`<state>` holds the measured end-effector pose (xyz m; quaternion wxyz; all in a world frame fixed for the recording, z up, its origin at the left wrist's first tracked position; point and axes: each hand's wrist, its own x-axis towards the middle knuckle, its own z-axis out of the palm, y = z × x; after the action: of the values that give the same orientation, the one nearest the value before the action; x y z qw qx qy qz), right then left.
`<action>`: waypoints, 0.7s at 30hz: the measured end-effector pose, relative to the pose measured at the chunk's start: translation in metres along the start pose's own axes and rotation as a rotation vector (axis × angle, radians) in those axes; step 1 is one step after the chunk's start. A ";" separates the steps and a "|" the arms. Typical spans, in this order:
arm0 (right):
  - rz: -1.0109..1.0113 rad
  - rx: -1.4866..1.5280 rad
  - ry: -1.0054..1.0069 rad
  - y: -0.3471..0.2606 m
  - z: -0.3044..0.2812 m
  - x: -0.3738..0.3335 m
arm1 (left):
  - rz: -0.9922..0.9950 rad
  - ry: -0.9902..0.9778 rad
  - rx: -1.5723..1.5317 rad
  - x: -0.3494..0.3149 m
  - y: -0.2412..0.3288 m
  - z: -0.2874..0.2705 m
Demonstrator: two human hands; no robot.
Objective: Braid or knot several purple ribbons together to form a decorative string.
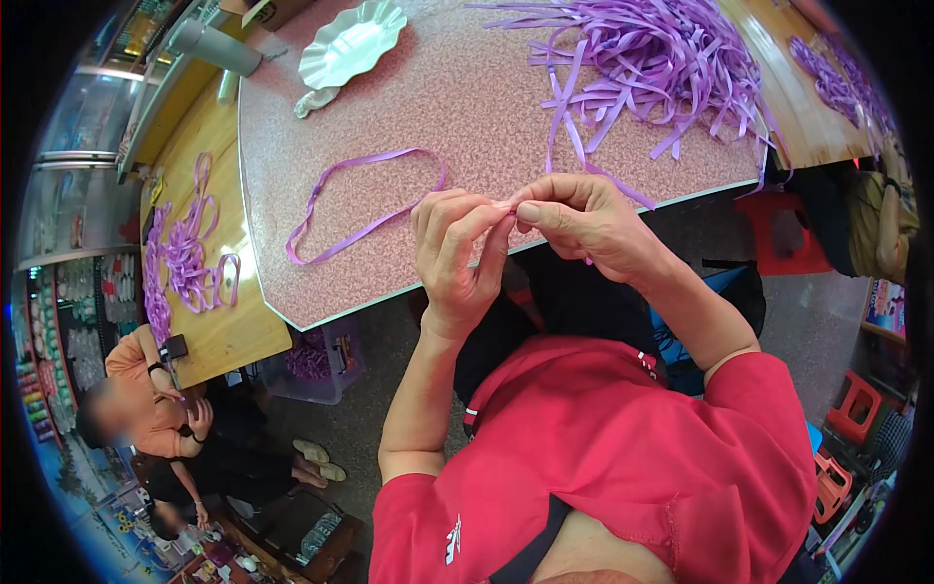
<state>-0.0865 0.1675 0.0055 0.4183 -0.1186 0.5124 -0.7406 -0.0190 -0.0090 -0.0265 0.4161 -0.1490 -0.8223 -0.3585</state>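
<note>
My left hand [457, 248] and my right hand [589, 224] meet at the table's near edge, thumbs and forefingers pinched together. Between the fingertips is a bit of purple ribbon [511, 212], mostly hidden by the fingers. A small purple end also shows below my right hand. Left of my hands, a purple ribbon loop [355, 235] lies on the pink speckled table mat [389, 117], its right side reaching my left fingers. Beyond my right hand, a big heap of purple ribbons [652, 68] spreads over the mat, with several strands trailing toward me.
A pale scalloped dish [352, 44] and a grey cylinder [214, 47] stand at the far left. More purple ribbons [185, 253] lie on the wooden surface at left, where another person [161, 399] sits. A plastic bin [321, 365] is under the table; a red stool [783, 234] stands right.
</note>
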 end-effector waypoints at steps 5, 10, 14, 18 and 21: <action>0.017 -0.061 0.064 0.000 0.001 0.002 | 0.031 -0.008 0.022 -0.001 -0.002 0.001; -0.002 -0.098 0.098 0.003 -0.001 0.002 | -0.043 0.025 -0.032 -0.005 -0.001 0.004; -0.027 -0.158 0.092 0.004 -0.005 0.002 | -0.052 -0.099 0.018 0.005 0.007 0.001; -0.105 -0.188 0.090 0.007 -0.004 0.002 | 0.070 -0.152 0.048 0.005 -0.001 -0.002; -0.180 -0.279 0.073 0.016 -0.009 0.005 | 0.046 -0.153 0.065 0.004 -0.001 -0.005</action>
<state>-0.0867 0.1680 -0.0136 0.3108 -0.1939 0.6124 -0.7005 -0.0193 -0.0136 -0.0220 0.3648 -0.1811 -0.8593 -0.3093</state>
